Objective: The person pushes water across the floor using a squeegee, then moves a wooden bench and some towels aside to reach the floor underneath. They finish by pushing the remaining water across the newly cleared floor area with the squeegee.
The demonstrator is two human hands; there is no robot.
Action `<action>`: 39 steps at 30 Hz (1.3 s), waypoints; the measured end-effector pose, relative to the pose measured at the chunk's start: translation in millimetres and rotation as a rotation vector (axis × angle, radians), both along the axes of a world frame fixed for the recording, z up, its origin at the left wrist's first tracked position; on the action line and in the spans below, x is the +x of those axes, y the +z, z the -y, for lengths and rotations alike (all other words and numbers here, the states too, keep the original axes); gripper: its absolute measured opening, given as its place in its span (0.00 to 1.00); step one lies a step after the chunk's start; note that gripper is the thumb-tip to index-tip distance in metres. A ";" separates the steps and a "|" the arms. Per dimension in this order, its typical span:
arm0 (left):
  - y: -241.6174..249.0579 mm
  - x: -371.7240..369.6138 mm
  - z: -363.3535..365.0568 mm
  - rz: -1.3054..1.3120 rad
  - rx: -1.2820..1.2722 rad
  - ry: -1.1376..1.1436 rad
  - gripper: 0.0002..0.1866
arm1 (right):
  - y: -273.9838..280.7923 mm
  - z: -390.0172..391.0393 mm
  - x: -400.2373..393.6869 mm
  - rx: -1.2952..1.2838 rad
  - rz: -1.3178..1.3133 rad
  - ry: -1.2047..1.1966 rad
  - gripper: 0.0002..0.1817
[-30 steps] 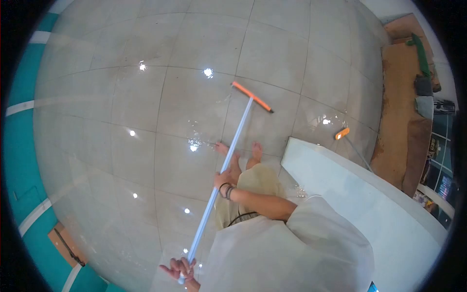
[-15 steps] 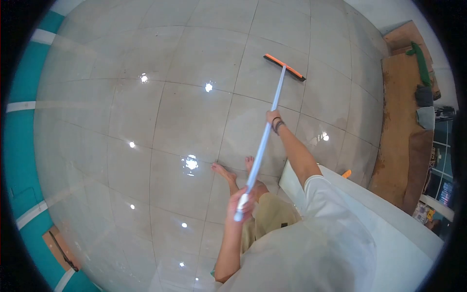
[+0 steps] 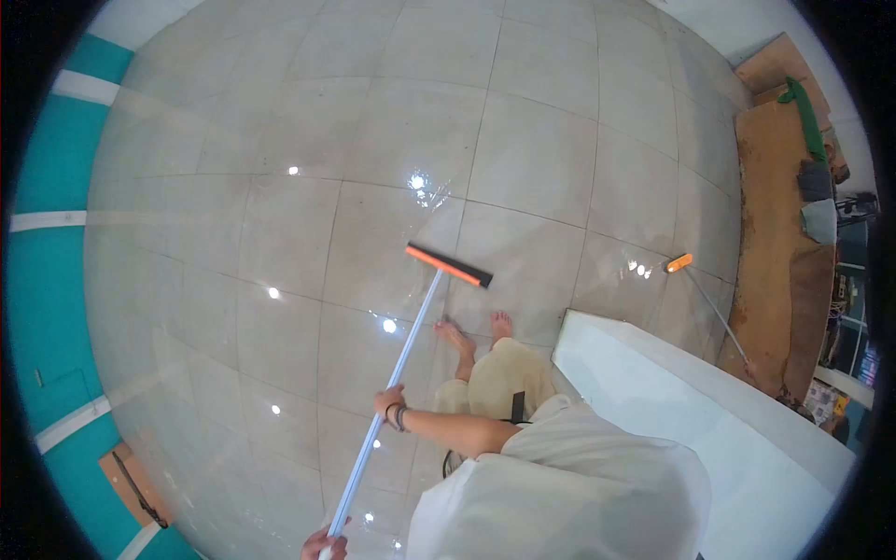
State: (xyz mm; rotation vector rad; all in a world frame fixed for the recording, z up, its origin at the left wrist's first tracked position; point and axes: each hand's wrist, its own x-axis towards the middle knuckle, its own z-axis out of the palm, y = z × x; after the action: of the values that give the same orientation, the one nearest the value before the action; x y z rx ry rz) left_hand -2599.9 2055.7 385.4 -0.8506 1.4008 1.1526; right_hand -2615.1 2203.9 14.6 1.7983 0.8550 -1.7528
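A floor squeegee with an orange head and black rubber blade [image 3: 449, 265] rests on the wet tiled floor in front of my bare feet. Its long pale-blue pole [image 3: 411, 338] slants down to the lower left. My right hand [image 3: 389, 401], with dark bands at the wrist, is wrapped around the middle of the pole. Near the bottom edge of the head view, my left hand [image 3: 324, 542] grips the pole's upper end and is partly cut off.
A white half-wall [image 3: 691, 392] stands close on my right. Beyond it, an orange-headed tool [image 3: 679, 263] with a thin handle lies by a brown wooden bench [image 3: 770, 205] holding cloths. A teal-and-white wall [image 3: 58, 308] runs along the left, with a brown board [image 3: 131, 481] against it.
The squeegee head has come toward my feet and to the left. Both hands have shifted down and left with the pole, and my right arm now reaches across my body.
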 end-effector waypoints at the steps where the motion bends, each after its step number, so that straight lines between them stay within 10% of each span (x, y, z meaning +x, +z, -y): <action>1: 14.2 -1.9 11.0 -0.009 0.004 -0.005 0.28 | 15.6 12.2 -8.9 -0.087 -0.006 -0.047 0.26; 3: 32.9 -10.9 26.0 -0.001 0.010 -0.062 0.29 | 24.9 33.5 -25.0 -0.160 -0.027 -0.100 0.23; 7: 43.4 -21.9 35.6 -0.001 -0.058 -0.147 0.29 | 42.5 10.0 -52.7 0.118 -0.685 1.375 0.21; 9: 20.4 -29.0 29.0 -0.183 -0.155 -0.111 0.29 | 78.8 -41.9 -73.9 -0.131 -0.110 0.176 0.25; 15: -113.3 -113.0 -80.1 0.027 0.306 -0.328 0.21 | 2.3 -206.8 -117.3 0.349 -0.168 0.018 0.25; 22: -276.3 -179.5 -388.5 0.028 0.593 -0.450 0.31 | -65.8 -513.6 -140.0 0.568 -0.173 -0.347 0.13; 28: -365.2 -192.1 -691.2 0.037 0.737 -0.583 0.26 | -20.7 -682.4 -140.5 0.543 -0.174 -0.465 0.17; 31: -376.3 -191.1 -792.0 -0.169 0.807 -0.851 0.26 | -97.4 -796.1 -123.4 0.870 -0.076 -0.235 0.18; 34: -375.4 -216.4 -800.6 -0.077 0.693 -0.549 0.25 | -90.1 -917.6 -142.7 0.994 0.125 0.083 0.18; 39: -378.4 -316.6 -652.5 -0.713 0.308 -0.686 0.17 | -114.7 -1046.0 -169.8 0.734 0.074 0.064 0.19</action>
State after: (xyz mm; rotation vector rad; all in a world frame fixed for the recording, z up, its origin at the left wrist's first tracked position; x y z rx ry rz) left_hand -2916.4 2708.2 7.1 0.3098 1.8093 1.1060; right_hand -2784.9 3249.9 -100.1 2.2120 1.6532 -1.4077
